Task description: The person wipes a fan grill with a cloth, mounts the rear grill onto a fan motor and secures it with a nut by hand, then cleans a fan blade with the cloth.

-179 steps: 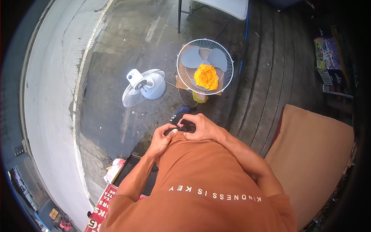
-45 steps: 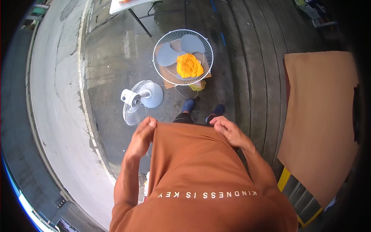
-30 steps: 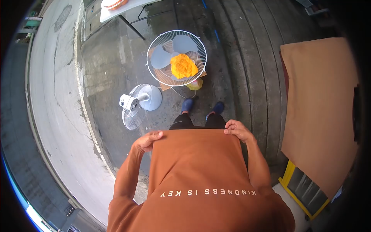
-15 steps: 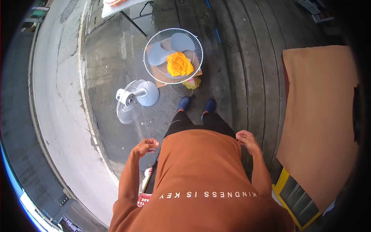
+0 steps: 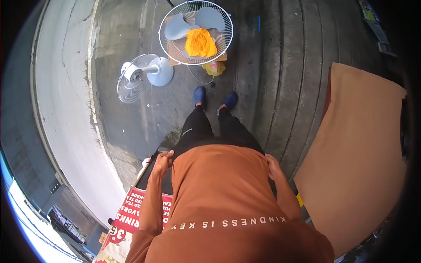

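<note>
My left hand is curled beside my left hip, against the black pants and the edge of my brown shirt. Its fingers are closed, and whatever they pinch is hidden. On the other side, my right hand is at the shirt's side edge with fingers bent inward, their tips partly covered. Ahead of my feet is a large fan with grey blades in an open white wire cage. A crumpled orange cloth lies over its centre.
A smaller white fan stands on the pavement left of the large one. A yellow plastic bag lies below the large fan's board. A red and white drinks sign is by my left arm. A big brown sheet spans the right side.
My left hand has come in from beside my body to my hip. My right hand remains at the shirt's side. The view has shifted, with the fans higher and more of the sign showing.
</note>
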